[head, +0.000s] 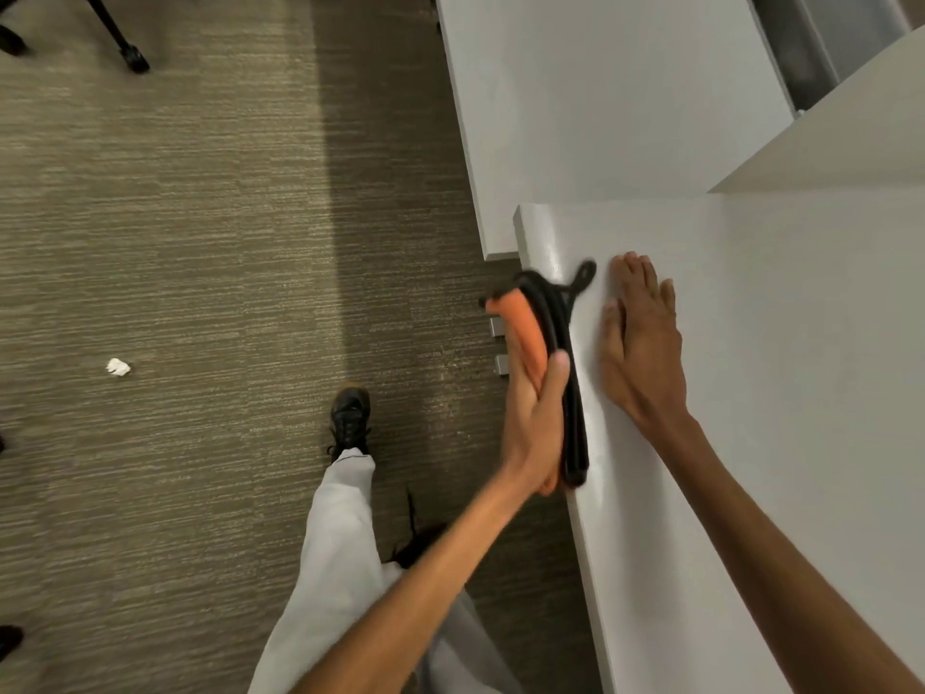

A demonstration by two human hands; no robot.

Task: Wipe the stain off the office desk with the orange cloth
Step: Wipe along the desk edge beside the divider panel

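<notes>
The white office desk [751,393] fills the right side of the head view, its left edge running down the middle. My left hand [538,423] is shut on the folded orange cloth [515,328], which has a black trim and a black loop. It holds the cloth against the desk's left edge. The loop lies on the desk top near the corner. My right hand [643,343] rests flat on the desk top just right of the cloth, fingers together, holding nothing. No stain is visible on the desk.
A second white desk [600,117] stands beyond the corner, with a raised white panel [851,117] at the right. Grey-brown carpet [200,242] covers the left. A crumpled white scrap [118,367] lies on it. My leg and black shoe [349,418] stand beside the desk. Chair legs [120,37] show at top left.
</notes>
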